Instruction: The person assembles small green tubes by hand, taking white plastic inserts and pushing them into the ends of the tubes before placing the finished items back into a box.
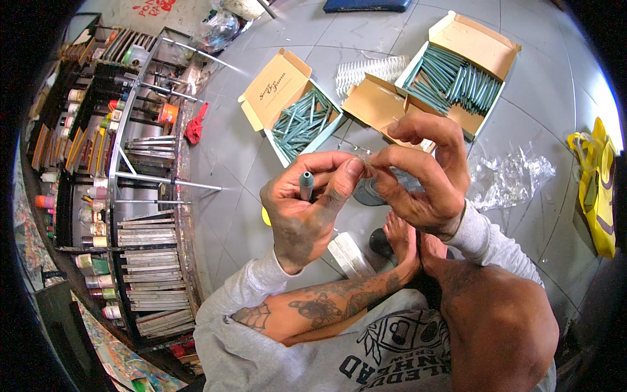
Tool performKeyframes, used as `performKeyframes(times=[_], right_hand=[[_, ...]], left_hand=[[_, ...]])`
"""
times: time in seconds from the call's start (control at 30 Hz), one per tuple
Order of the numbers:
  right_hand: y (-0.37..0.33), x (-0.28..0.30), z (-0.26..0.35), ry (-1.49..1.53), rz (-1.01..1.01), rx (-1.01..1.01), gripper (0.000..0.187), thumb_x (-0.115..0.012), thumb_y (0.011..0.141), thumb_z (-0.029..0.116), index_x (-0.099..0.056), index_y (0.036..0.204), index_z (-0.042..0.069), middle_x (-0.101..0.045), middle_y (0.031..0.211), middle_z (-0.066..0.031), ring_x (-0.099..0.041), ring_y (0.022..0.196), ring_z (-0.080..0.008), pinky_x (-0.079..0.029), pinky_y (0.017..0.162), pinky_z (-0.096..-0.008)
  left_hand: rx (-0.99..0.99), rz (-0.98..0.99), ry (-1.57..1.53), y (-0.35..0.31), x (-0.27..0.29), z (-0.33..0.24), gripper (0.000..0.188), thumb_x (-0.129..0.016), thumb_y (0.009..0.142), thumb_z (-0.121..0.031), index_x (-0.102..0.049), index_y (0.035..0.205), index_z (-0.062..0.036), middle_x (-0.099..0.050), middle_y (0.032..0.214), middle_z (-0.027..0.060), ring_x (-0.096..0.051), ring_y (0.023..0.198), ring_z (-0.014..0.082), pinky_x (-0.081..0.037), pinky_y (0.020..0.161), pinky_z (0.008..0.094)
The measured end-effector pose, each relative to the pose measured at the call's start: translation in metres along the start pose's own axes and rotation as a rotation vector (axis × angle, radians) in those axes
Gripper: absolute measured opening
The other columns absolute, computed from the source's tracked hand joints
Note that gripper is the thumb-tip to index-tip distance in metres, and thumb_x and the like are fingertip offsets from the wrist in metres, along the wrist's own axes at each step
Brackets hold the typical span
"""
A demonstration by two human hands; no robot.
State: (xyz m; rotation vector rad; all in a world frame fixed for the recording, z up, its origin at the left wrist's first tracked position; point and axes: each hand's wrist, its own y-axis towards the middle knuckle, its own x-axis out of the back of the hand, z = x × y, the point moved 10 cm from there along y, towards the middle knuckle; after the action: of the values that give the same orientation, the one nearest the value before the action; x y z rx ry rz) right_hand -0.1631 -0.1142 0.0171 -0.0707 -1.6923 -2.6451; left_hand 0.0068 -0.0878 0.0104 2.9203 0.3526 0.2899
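Raised in front of my chest, my left hand (302, 209) is closed round a teal pen barrel (306, 187), its narrow open tip pointing up. The thumb and forefinger of that hand press together at the tips. My right hand (424, 176) meets them there in a pinch, with its other fingers curled. Something small and clear may be between the fingertips, but it is too small to make out. Beyond my hands, one open cardboard box (269, 98) holds many loose teal barrels (304, 124). Another open box (471, 34) to its right holds more barrels (457, 78), partly in rows.
Crumpled clear plastic (513, 176) and a yellow bag (595, 189) lie at the right. A clear ridged plastic tray (369, 73) sits between the boxes. On the left stands a rack (117, 163) with bottles and stacked frames. A white block (351, 255) lies near my feet.
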Motion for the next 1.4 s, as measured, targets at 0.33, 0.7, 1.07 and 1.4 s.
performKeyframes(times=[0.33,0.7,1.07,1.4], right_hand=[[0.000,0.001,0.001,-0.036,0.011,0.019,0.025,-0.077,0.076,0.002,-0.065,0.098,0.005,-0.065,0.097,-0.0119,-0.063,0.088,-0.0255,-0.049,0.077,-0.0367],[0.003,-0.002,0.000,-0.026,0.013,-0.027,0.027,-0.077,0.068,-0.002,-0.065,0.091,0.006,-0.071,0.093,-0.0067,-0.061,0.082,-0.0264,-0.050,0.076,-0.0351],[0.003,0.001,-0.006,0.032,-0.040,-0.066,0.033,-0.078,0.069,-0.003,-0.062,0.096,0.006,-0.069,0.093,-0.0082,-0.064,0.082,-0.0256,-0.049,0.076,-0.0359],[0.006,0.005,-0.008,0.071,-0.059,-0.065,0.032,-0.075,0.071,-0.007,-0.060,0.097,0.005,-0.069,0.093,-0.0089,-0.066,0.083,-0.0251,-0.050,0.077,-0.0352]], left_hand=[[-0.024,0.022,0.011,0.000,-0.001,0.000,0.016,-0.073,0.091,-0.007,-0.068,0.101,0.0048,-0.071,0.085,0.0054,-0.061,0.074,0.0040,-0.050,0.067,0.0183],[-0.062,0.068,0.056,0.000,-0.011,-0.015,0.034,-0.074,0.088,-0.004,-0.065,0.120,0.0032,-0.074,0.094,0.0120,-0.067,0.083,0.0088,-0.051,0.069,0.0185],[-0.079,0.158,0.036,-0.003,-0.014,-0.004,0.036,-0.075,0.085,-0.001,-0.065,0.119,0.0047,-0.074,0.097,0.0127,-0.071,0.093,0.0167,-0.057,0.077,0.0254],[-0.083,0.162,0.150,-0.002,-0.015,-0.007,0.016,-0.077,0.087,-0.008,-0.072,0.096,0.0052,-0.074,0.086,0.0074,-0.067,0.075,0.0090,-0.056,0.068,0.0232]])
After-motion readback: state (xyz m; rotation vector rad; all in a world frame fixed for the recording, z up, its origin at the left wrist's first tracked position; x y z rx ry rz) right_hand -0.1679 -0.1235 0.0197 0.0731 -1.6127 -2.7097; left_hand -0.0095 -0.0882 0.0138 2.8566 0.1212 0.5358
